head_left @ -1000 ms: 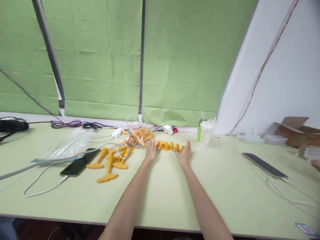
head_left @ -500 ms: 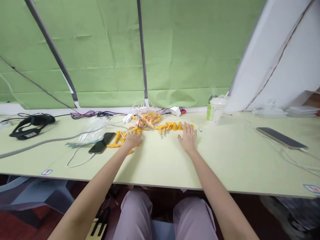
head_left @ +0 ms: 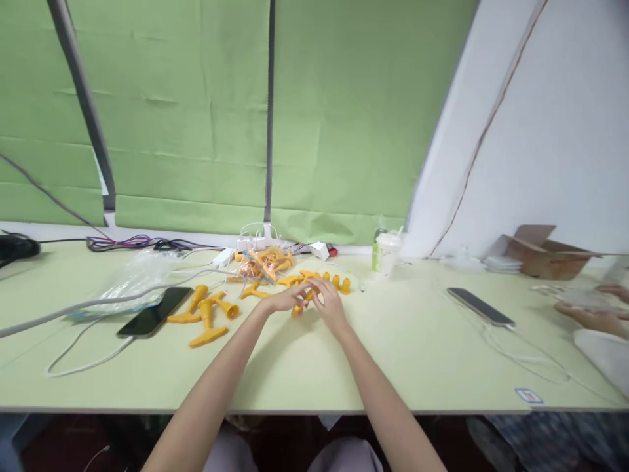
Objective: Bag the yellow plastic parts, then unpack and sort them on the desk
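Note:
My left hand [head_left: 286,300] and my right hand [head_left: 328,303] meet over the pale green table [head_left: 422,354], fingers curled around a small orange plastic part [head_left: 298,308]. Just beyond them lies a row of small orange caps [head_left: 335,282]. Several long orange T-shaped parts [head_left: 206,318] lie to the left, and a clear bag of orange parts [head_left: 263,262] sits behind. How firmly each hand grips the part is hard to see.
A black phone [head_left: 154,312] on a white cable lies left, beside a crumpled clear bag [head_left: 132,275]. A drink cup [head_left: 384,252] stands behind. Another phone [head_left: 480,306] lies right. A second person's hands [head_left: 592,314] and a cardboard box [head_left: 540,252] are far right.
My hands were apart, the left over the T-shaped parts and the right by the caps; now they have come together around one small orange part. The view has shifted.

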The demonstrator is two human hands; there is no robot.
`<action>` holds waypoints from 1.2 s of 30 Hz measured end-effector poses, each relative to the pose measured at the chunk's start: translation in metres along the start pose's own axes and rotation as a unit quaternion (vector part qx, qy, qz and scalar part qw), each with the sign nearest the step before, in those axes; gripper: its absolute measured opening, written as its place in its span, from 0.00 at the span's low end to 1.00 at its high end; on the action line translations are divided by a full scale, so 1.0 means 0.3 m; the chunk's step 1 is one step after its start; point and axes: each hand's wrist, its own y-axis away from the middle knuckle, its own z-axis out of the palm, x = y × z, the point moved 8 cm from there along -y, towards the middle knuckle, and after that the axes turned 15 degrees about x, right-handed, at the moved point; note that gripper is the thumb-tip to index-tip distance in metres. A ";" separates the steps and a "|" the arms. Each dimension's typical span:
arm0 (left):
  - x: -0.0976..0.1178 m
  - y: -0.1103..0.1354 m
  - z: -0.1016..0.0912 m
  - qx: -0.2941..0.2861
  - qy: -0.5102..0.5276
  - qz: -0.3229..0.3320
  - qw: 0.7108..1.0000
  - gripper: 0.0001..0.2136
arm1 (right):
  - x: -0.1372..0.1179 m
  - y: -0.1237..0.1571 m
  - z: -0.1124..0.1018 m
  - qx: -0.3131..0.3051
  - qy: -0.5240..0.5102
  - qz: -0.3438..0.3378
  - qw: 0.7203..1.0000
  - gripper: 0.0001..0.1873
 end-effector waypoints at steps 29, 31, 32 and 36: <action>-0.166 -0.053 -0.019 0.103 0.224 -0.091 0.965 0.25 | 0.121 0.031 0.015 -0.001 0.050 0.061 0.997 0.16; -0.168 -0.059 -0.053 0.139 0.201 -0.052 0.968 0.24 | 0.139 0.034 0.024 -0.015 0.007 0.105 0.994 0.16; -0.171 -0.062 -0.073 0.162 0.182 -0.032 0.969 0.23 | 0.151 0.035 0.028 -0.020 -0.015 0.131 0.991 0.17; -0.158 -0.074 -0.113 0.205 0.088 0.039 0.974 0.20 | 0.203 0.024 0.011 0.018 -0.087 0.218 0.972 0.21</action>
